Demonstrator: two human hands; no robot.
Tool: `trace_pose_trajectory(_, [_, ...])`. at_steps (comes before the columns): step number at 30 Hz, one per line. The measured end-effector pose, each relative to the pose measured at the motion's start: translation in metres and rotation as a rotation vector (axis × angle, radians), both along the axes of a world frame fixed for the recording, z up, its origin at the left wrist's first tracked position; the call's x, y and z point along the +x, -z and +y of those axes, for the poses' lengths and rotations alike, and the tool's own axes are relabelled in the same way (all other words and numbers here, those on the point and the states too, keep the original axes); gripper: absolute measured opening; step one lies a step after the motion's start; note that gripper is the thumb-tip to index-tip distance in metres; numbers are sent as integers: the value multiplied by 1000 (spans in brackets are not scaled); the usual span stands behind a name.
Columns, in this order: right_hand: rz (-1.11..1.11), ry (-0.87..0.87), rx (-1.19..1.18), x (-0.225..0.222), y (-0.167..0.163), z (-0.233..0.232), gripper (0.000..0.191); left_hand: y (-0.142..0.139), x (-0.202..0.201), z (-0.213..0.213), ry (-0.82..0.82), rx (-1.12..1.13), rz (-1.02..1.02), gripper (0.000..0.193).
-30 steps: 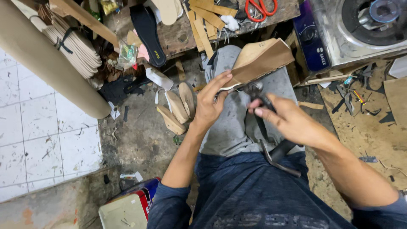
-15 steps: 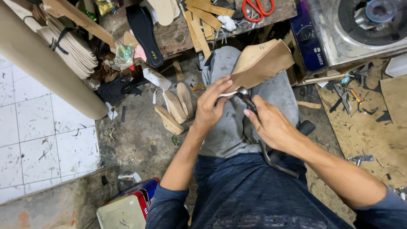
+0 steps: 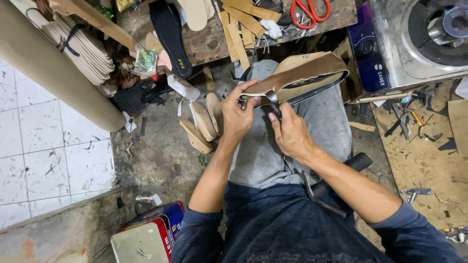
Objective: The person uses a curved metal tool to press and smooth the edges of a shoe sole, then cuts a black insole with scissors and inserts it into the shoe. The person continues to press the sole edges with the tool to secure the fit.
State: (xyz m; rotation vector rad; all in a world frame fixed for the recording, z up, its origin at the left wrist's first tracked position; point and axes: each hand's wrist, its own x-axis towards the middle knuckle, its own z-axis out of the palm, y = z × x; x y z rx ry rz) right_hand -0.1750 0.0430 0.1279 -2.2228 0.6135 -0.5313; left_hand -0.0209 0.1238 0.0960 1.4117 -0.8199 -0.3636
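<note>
I see the big cardboard roll (image 3: 53, 73) slanting at far left, then the grey cloth (image 3: 292, 141) over the lap. On it lies the tan shoe upper (image 3: 302, 73) (sole edge facing me). My left hand (image 3: 237, 117) pinches its near end shut. My right hand (image 3: 291, 134) is closed on the metal pincers (image 3: 273, 101), whose tip touches that same edge.

Tan shoe upper (image 3: 302, 73); red scissors (image 3: 309, 9); grey shorts (image 3: 292, 146).
</note>
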Motion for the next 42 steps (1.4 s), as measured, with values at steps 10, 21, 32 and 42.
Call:
trace_pose_trajectory(10, [221, 14, -26, -3, -6, 1, 26, 0, 28, 1, 294, 54, 106, 41])
trace_pose_trajectory(21, [286, -170, -118, -21, -34, -14, 31, -3, 41, -14, 303, 307, -161, 35])
trace_pose_trajectory(32, [160, -62, 58, -16, -17, -22, 23, -40, 38, -3, 318, 241, -363, 51])
trace_pose_trajectory(42, [-131, -75, -190, -9, -14, -11, 24, -32, 38, -3, 308, 238, -383, 56])
